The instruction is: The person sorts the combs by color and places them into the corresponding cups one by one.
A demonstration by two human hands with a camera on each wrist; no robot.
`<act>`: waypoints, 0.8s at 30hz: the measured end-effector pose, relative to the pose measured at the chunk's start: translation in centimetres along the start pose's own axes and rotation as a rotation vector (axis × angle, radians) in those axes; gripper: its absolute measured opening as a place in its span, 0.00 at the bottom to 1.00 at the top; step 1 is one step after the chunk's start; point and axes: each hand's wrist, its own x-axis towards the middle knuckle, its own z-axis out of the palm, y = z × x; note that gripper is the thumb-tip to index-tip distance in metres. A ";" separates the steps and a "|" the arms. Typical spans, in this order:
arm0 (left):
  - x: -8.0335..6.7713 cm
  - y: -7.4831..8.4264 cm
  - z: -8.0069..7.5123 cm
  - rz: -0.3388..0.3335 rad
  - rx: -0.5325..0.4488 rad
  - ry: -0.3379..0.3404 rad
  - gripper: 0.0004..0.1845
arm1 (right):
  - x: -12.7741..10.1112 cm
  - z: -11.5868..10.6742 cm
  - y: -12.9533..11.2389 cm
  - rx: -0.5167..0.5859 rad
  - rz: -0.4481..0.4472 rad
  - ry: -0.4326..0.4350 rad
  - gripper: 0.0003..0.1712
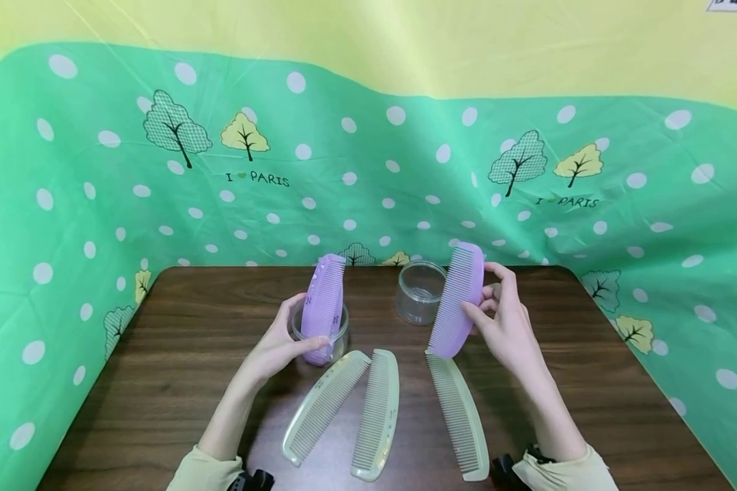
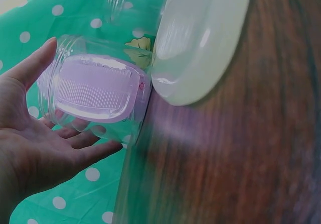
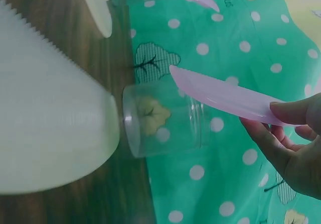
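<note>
Purple and fine-toothed, a comb tilts between pinching right fingers. Left fingers grasp a clear cylindrical jar holding another comb.

There are two clear jars, three pale green combs, one purple comb in the right hand and at least one more at the left hand, number unclear.

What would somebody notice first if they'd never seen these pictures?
Probably the bright purple comb, tilted in the right fingers above the table. Then at least one more purple comb, sticking out of the clear jar at the left fingers. Behind everything spreads a yellow-and-green, dotted cloth.
</note>
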 end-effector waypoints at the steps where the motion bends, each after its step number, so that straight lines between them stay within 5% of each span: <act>1: -0.1 0.0 0.0 0.000 0.003 -0.001 0.53 | 0.2 0.2 -0.2 0.004 -0.006 -0.001 0.45; 24: 0.1 -0.2 0.0 0.003 -0.020 0.004 0.53 | 3.1 3.8 -4.6 0.086 -0.069 0.003 0.44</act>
